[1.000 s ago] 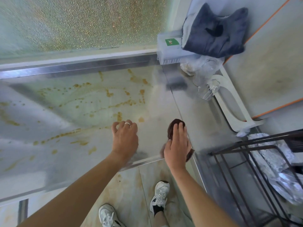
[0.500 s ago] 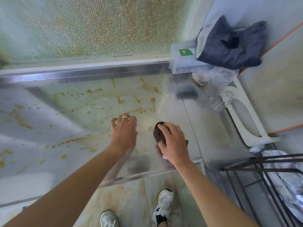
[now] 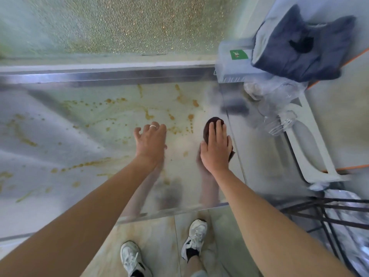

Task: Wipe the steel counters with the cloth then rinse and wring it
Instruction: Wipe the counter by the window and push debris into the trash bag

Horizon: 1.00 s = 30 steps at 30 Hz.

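- The right hand lies flat on a dark brown cloth, fingers straight and together, pressing it down onto the steel counter.
- The cloth sits near the right end of that counter, just beside the seam where a second steel surface begins; only its far edge and a bit by the wrist show past the hand.
- The left hand is spread on the bare steel to the left of the cloth, fingers loose and slightly bent, holding nothing; a ring is on one finger.
- The two hands are apart, with a strip of steel between them.
- Yellow-brown splatters run in streaks and drops across the counter, mostly ahead of and to the left of the hands.
- Behind the counter is a pebbled glass pane.
- At the back right stands a clear plastic box with a green label, and a dark blue folded fabric rests against it.
- Crumpled clear plastic lies near a white frame on the right.
- A black wire rack is at the lower right.
- White sneakers stand on the tiled floor below the counter edge.
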Each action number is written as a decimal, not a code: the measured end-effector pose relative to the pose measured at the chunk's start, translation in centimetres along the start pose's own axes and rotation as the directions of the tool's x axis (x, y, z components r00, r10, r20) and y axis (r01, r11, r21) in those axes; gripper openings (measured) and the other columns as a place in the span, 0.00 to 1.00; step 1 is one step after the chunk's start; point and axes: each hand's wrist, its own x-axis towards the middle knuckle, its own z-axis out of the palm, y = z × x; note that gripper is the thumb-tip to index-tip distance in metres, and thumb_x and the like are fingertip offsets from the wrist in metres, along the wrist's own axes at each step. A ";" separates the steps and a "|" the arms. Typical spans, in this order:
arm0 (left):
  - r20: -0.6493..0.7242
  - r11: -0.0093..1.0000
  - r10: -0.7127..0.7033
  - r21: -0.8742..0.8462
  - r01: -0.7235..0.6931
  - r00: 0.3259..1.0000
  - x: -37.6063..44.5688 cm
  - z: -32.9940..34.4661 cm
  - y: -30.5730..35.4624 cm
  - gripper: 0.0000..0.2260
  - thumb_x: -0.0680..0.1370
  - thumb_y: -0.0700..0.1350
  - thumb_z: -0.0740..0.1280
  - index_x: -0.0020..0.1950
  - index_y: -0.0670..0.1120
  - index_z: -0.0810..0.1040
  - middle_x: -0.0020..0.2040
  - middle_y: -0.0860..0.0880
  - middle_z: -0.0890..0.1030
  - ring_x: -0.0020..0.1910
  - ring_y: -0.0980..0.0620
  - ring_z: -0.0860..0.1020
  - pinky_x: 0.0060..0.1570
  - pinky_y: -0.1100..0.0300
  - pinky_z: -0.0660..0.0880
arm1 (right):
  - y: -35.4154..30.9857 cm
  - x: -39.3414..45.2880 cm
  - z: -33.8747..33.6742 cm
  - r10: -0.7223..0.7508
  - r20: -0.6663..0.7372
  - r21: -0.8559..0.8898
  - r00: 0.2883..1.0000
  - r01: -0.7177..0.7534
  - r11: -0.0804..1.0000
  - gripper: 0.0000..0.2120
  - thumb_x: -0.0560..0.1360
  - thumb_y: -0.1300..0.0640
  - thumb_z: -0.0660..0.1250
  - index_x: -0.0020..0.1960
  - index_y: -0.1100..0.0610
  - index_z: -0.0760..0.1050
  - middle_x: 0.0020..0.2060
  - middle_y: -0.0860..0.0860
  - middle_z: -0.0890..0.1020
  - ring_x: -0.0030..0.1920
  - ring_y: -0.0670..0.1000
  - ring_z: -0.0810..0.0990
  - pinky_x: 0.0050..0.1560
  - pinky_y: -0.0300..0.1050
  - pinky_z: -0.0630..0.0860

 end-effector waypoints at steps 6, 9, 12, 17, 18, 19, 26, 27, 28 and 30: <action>0.000 1.000 0.017 -0.008 -0.017 1.000 -0.3 -0.2 0.1 0.19 0.73 0.47 0.74 0.61 0.51 0.73 0.59 0.50 0.76 0.64 0.47 0.73 0.69 0.46 0.59 | -2.4 0.6 -0.3 -0.166 0.118 0.086 0.979 0.157 0.984 0.33 0.80 0.57 0.59 0.83 0.52 0.53 0.83 0.50 0.52 0.83 0.53 0.49 0.78 0.56 0.55; 0.031 1.000 0.006 -0.009 -0.006 0.999 -0.3 -0.8 0.4 0.17 0.74 0.46 0.72 0.61 0.51 0.73 0.60 0.49 0.76 0.65 0.47 0.72 0.70 0.45 0.59 | -3.6 -0.6 -0.4 -0.272 0.167 0.131 0.948 0.252 0.959 0.33 0.81 0.58 0.60 0.83 0.51 0.53 0.83 0.48 0.51 0.83 0.51 0.48 0.79 0.54 0.53; 0.046 1.000 -0.008 -0.011 0.008 0.999 -0.4 -1.5 0.7 0.15 0.75 0.43 0.69 0.60 0.51 0.72 0.59 0.50 0.76 0.65 0.47 0.72 0.70 0.45 0.59 | -4.9 -2.3 -0.6 -0.328 0.162 0.200 0.931 0.294 0.935 0.33 0.79 0.62 0.63 0.81 0.50 0.58 0.82 0.46 0.57 0.82 0.50 0.53 0.77 0.54 0.58; 0.100 1.000 0.004 0.007 -0.005 0.995 0.0 -1.9 0.4 0.17 0.75 0.47 0.72 0.61 0.51 0.72 0.60 0.50 0.75 0.65 0.47 0.73 0.72 0.44 0.59 | -5.8 -3.5 -1.7 -0.377 -0.029 0.192 0.926 0.376 0.907 0.29 0.70 0.66 0.72 0.71 0.55 0.75 0.69 0.51 0.77 0.66 0.57 0.75 0.62 0.60 0.75; 0.116 1.000 0.005 0.011 -0.006 0.993 0.2 -2.1 0.4 0.18 0.74 0.49 0.73 0.62 0.51 0.73 0.60 0.49 0.76 0.65 0.47 0.73 0.71 0.44 0.59 | -5.6 -3.2 -2.2 -0.369 -0.083 0.158 0.926 0.378 0.912 0.28 0.71 0.66 0.71 0.70 0.55 0.75 0.68 0.53 0.77 0.66 0.58 0.75 0.63 0.61 0.74; 0.126 1.000 0.006 0.012 -0.007 0.992 0.6 -2.3 0.4 0.18 0.74 0.48 0.74 0.62 0.52 0.74 0.60 0.49 0.76 0.64 0.47 0.74 0.71 0.44 0.59 | -5.3 -2.9 -2.7 -0.326 -0.134 0.128 0.936 0.343 0.931 0.27 0.73 0.64 0.70 0.72 0.56 0.73 0.69 0.54 0.76 0.67 0.58 0.73 0.67 0.60 0.71; 0.080 0.999 0.002 0.035 -0.005 0.997 3.2 -2.4 -0.1 0.13 0.73 0.36 0.67 0.50 0.53 0.82 0.52 0.52 0.80 0.53 0.50 0.80 0.71 0.45 0.59 | -1.8 3.1 -1.8 0.227 -0.041 0.204 0.973 -0.214 0.955 0.33 0.79 0.58 0.63 0.81 0.61 0.54 0.80 0.61 0.57 0.80 0.61 0.57 0.76 0.63 0.62; 0.077 0.999 0.007 0.044 -0.010 0.997 3.2 -2.2 -0.3 0.12 0.72 0.37 0.68 0.49 0.53 0.82 0.52 0.53 0.80 0.53 0.51 0.80 0.70 0.46 0.60 | -1.7 3.8 -1.5 0.209 -0.002 0.176 0.978 -0.205 0.963 0.34 0.80 0.57 0.62 0.82 0.61 0.53 0.81 0.60 0.56 0.80 0.61 0.55 0.77 0.63 0.60; 0.074 0.999 0.012 0.047 -0.016 0.997 3.2 -2.1 -0.3 0.10 0.73 0.39 0.68 0.49 0.53 0.81 0.51 0.53 0.80 0.53 0.51 0.80 0.70 0.46 0.60 | -1.8 4.7 -1.2 0.177 0.032 0.151 0.984 -0.180 0.972 0.34 0.81 0.57 0.61 0.82 0.61 0.52 0.82 0.59 0.54 0.81 0.60 0.53 0.78 0.62 0.57; 0.064 0.999 0.024 0.033 -0.027 0.998 3.2 -1.9 -0.3 0.08 0.73 0.42 0.68 0.49 0.53 0.81 0.51 0.53 0.80 0.53 0.51 0.80 0.71 0.46 0.59 | -2.5 6.7 -1.2 0.108 0.087 0.129 0.990 -0.119 0.984 0.33 0.82 0.55 0.59 0.83 0.58 0.49 0.83 0.57 0.50 0.82 0.57 0.48 0.80 0.60 0.52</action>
